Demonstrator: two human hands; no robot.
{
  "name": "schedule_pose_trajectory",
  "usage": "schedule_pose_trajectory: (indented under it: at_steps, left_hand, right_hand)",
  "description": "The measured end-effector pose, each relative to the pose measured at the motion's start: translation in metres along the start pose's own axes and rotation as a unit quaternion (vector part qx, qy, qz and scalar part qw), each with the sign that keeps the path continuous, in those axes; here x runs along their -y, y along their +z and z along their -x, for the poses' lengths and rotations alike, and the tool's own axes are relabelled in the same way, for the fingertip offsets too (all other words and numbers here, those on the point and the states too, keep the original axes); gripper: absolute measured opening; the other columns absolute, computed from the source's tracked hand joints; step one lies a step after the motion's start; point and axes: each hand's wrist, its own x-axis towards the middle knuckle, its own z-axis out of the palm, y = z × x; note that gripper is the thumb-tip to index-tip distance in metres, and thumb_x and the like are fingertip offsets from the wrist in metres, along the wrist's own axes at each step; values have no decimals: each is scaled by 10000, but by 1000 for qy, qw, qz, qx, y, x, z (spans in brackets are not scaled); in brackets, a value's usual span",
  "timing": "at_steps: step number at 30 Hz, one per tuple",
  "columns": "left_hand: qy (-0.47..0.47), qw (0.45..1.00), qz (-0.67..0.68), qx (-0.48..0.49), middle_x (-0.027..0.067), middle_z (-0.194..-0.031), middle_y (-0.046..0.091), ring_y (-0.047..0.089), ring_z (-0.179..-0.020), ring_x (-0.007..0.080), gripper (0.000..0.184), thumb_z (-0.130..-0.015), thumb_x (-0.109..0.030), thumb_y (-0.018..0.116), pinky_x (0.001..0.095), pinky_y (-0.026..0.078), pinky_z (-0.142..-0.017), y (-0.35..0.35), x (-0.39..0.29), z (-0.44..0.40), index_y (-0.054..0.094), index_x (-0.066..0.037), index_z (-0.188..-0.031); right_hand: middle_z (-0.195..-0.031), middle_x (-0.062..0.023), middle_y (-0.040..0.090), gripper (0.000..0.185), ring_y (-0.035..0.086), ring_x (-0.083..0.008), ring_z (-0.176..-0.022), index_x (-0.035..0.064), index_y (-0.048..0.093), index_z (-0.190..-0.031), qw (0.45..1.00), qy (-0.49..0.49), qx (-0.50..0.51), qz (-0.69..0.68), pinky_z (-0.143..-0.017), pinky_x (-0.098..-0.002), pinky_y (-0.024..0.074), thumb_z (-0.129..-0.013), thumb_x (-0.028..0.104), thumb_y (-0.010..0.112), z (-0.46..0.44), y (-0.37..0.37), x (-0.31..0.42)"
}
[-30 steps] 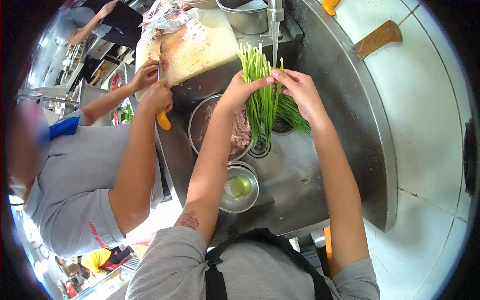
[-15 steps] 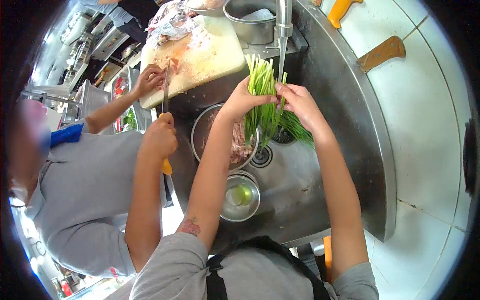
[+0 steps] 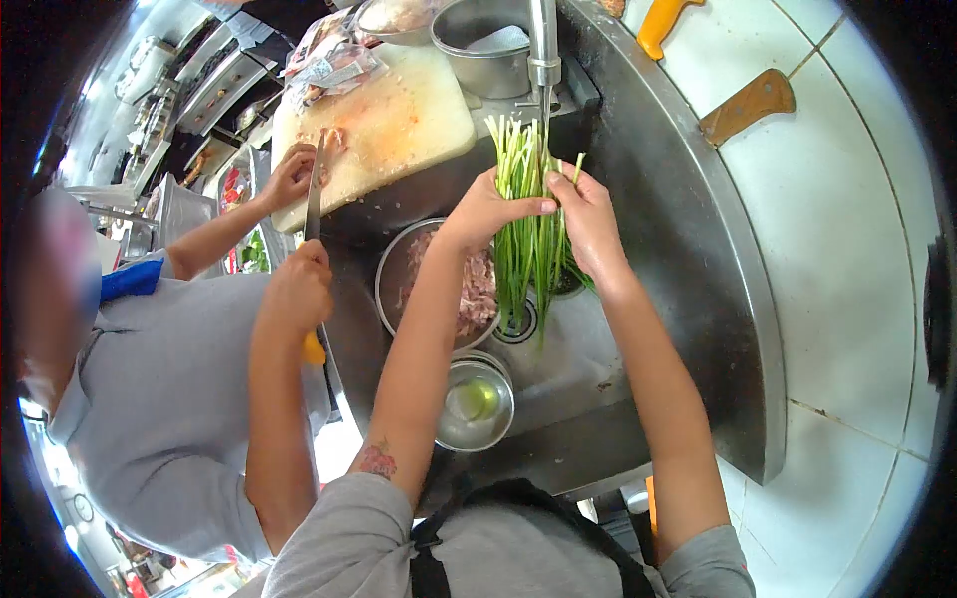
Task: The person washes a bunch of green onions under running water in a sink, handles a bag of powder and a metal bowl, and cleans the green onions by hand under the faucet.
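Under the tap (image 3: pixel 542 60) I hold a bunch of chives (image 3: pixel 523 234), pale ends up and green leaves hanging down over the sink. A thin stream of water seems to fall on the pale ends. My left hand (image 3: pixel 490 211) is wrapped round the left side of the bunch, its thumb across the front. On the right side, my right hand (image 3: pixel 590 217) grips stalks of the same bunch between thumb and fingers. Below, a bowl of cut meat (image 3: pixel 477 297) stands in the sink, partly hidden by my left forearm.
A smaller metal bowl (image 3: pixel 474 407) holds something pale green. At left, a co-worker's hand (image 3: pixel 299 289) holds a long knife (image 3: pixel 315 194) over the cutting board (image 3: pixel 429 130). A metal pot (image 3: pixel 488 65) stands behind. Handles of a cleaver (image 3: pixel 753 107) and another tool (image 3: pixel 663 25) lie at the tiled right edge.
The bunch now hangs straighter, its leaves drawn together; my right hand has moved in closer to my left. The co-worker's knife has shifted slightly left.
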Motion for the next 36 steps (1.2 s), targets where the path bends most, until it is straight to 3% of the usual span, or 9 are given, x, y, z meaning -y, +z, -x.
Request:
schedule_pose_trajectory:
  at_steps: [8, 12, 18, 19, 22, 25, 30, 31, 36]
  left_hand:
    - [12, 998, -30, 45, 50, -1007, 629, 585, -907, 120, 439, -755, -71, 708, 292, 469, -822, 11, 2, 0, 535, -9, -1155]
    - [-21, 998, -60, -2, 52, -944, 639, 593, -845, 124, 440, -711, -56, 733, 285, 479, -766, 15, -2, -1, 562, 8, -1111]
    - [-23, 997, 74, -23, 94, -997, 641, 617, -871, 161, 391, -778, -106, 691, 309, 503, -769, 16, 1, -7, 540, 22, -1115]
    - [-29, 992, 122, 0, 109, -1015, 642, 628, -869, 176, 358, -793, -106, 686, 322, 511, -774, 16, 1, -11, 546, 7, -1103]
    - [-10, 987, 161, 15, 110, -1023, 641, 622, -880, 172, 393, -802, -106, 684, 326, 507, -793, 24, 2, -20, 529, 5, -1144]
    - [-14, 990, 125, 64, 94, -1003, 640, 617, -896, 158, 497, -789, -85, 690, 302, 515, -756, 25, -10, -28, 468, -21, -1229]
    - [-23, 987, 102, 118, 44, -833, 613, 596, -790, 136, 447, -855, -164, 642, 279, 490, -720, 32, -27, -26, 479, -42, -1253]
    - [4, 993, 53, 106, 11, -676, 549, 564, -657, 118, 360, -847, -229, 667, 264, 465, -606, 38, -26, -28, 543, -24, -1115]
    - [-48, 998, 39, -23, 8, -506, 452, 460, -449, 114, 382, -822, -390, 675, 268, 388, -454, 50, -17, -31, 517, -47, -761]
  right_hand:
    - [-1255, -115, 510, 454, 460, -187, -1155, 12, 480, -1283, 999, 31, -6, 41, -991, -299, 324, -969, 334, 421, 5, -5, -10]
    - [-1446, -196, 271, 752, 291, -256, -1326, 0, 137, -1445, 996, 48, 47, 66, -1088, -324, 192, -940, 478, 421, 7, 0, 5]
    - [-1466, -219, 197, 1008, 292, -267, -1327, 14, -111, -1436, 989, 132, 59, -8, -1062, -345, 267, -867, 531, 540, 15, -9, 24]
    - [-1368, -186, 392, 893, 437, -243, -1216, -6, 167, -1436, 993, 110, 20, 30, -980, -354, 374, -830, 442, 646, 18, -12, 16]
    - [-1094, -102, 600, 560, 589, -182, -955, -2, 504, -1221, 960, 97, 221, 145, -812, -310, 469, -805, 311, 710, 22, -26, -4]
    - [-822, -14, 627, 300, 586, -112, -712, 25, 609, -974, 973, 172, 157, 3, -659, -262, 472, -771, 199, 746, 34, -19, -5]
    - [-715, 4, 602, 253, 546, -105, -632, 38, 618, -867, 985, 94, 103, 100, -599, -257, 447, -747, 205, 765, 47, -27, -23]
    - [-711, 5, 603, 258, 544, -108, -633, 37, 617, -843, 986, 53, 66, 143, -602, -264, 447, -740, 217, 771, 47, -25, -37]
    - [-714, -24, 620, 322, 537, -120, -633, 16, 626, -831, 981, -54, -16, 186, -618, -300, 448, -707, 262, 790, 45, -15, -62]
